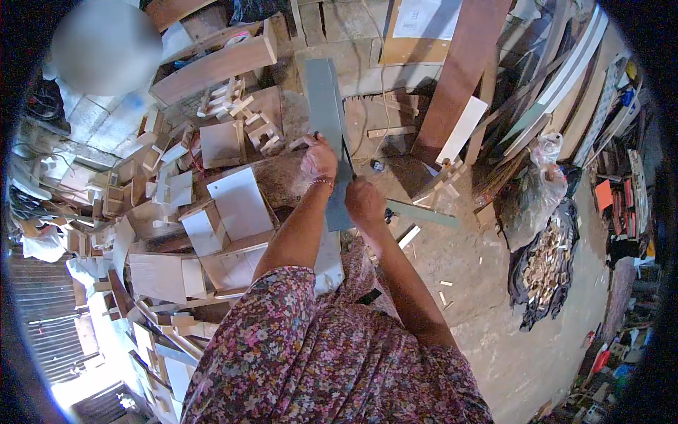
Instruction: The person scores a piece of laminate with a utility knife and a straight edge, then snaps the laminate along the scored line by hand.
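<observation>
A long grey-green board (322, 92) lies lengthwise in front of me, its near end close to my body. My left hand (319, 159) is on the board, gripping it near its left edge, with a beaded bracelet at the wrist. My right hand (366, 201) is a closed fist at the board's right side. From that fist a thin dark blade, which looks like a handsaw (347, 146), runs forward along the board's right edge. The saw's handle is hidden inside the fist.
Wooden pieces and box-like parts (240, 201) crowd the left side. A brown plank (462, 78) leans at the back. A green strip (424, 213) and small offcuts lie on the floor at right, near a black bag of wood scraps (547, 265). Another person is at upper left.
</observation>
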`<state>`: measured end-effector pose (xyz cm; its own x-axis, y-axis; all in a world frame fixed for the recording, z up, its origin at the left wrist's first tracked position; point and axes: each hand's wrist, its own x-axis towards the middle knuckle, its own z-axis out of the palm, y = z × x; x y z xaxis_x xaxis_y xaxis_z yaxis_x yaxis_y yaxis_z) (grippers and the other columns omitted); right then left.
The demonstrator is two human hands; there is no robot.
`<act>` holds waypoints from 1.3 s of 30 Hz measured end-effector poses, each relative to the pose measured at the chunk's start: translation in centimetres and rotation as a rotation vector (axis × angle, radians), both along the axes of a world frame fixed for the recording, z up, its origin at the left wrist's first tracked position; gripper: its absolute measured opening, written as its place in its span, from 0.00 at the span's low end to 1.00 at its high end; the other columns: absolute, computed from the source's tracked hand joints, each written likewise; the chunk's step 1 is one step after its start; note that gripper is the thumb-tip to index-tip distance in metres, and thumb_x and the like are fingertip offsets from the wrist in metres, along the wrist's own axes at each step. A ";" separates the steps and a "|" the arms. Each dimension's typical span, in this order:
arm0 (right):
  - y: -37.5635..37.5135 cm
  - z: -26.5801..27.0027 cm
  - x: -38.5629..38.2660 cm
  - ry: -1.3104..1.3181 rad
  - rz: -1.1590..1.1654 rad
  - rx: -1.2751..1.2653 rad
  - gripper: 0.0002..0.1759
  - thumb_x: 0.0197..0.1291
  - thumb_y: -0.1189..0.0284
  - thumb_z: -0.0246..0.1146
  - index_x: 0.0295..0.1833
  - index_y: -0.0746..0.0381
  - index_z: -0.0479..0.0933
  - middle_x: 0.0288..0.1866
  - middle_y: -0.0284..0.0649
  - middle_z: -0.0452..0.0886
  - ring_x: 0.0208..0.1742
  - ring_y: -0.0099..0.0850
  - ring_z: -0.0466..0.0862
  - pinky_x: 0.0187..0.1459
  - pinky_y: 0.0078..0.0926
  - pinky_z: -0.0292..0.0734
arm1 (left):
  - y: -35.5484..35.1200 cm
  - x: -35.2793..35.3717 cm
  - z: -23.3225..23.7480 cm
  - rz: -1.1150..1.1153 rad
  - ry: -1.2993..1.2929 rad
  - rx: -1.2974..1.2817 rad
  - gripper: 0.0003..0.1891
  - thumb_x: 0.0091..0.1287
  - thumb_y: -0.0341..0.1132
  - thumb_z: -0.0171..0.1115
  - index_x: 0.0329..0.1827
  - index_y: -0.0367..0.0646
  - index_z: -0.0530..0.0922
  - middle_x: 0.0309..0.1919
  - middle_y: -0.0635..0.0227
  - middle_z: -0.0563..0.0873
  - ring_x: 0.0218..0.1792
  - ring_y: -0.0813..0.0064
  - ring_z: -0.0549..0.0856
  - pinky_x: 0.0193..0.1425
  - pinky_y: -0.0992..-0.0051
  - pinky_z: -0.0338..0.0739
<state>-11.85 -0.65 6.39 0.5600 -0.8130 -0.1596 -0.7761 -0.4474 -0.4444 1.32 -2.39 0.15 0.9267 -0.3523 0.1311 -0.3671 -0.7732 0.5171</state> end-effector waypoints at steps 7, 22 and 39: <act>-1.4 -0.9 1.3 0.011 0.048 -0.003 0.12 0.52 0.69 0.43 0.32 0.65 0.70 0.29 0.48 0.76 0.31 0.43 0.78 0.32 0.41 0.73 | 0.0 -0.4 1.2 0.045 -0.008 -0.018 0.19 0.60 0.46 0.38 0.39 0.37 0.64 0.18 0.53 0.78 0.22 0.53 0.78 0.23 0.59 0.70; -1.6 -1.2 1.8 0.048 0.043 -0.035 0.10 0.50 0.71 0.44 0.34 0.64 0.69 0.27 0.48 0.76 0.29 0.43 0.78 0.29 0.38 0.73 | 0.3 -0.5 2.1 -0.004 0.086 0.011 0.17 0.61 0.45 0.36 0.40 0.37 0.61 0.20 0.51 0.78 0.25 0.51 0.78 0.28 0.57 0.69; -0.9 -1.9 0.8 -0.042 -0.032 -0.004 0.18 0.53 0.63 0.42 0.28 0.65 0.71 0.26 0.52 0.75 0.31 0.47 0.76 0.33 0.41 0.71 | 0.2 -0.5 1.7 -0.061 0.110 0.080 0.17 0.61 0.46 0.35 0.36 0.39 0.62 0.22 0.52 0.78 0.27 0.51 0.77 0.30 0.56 0.69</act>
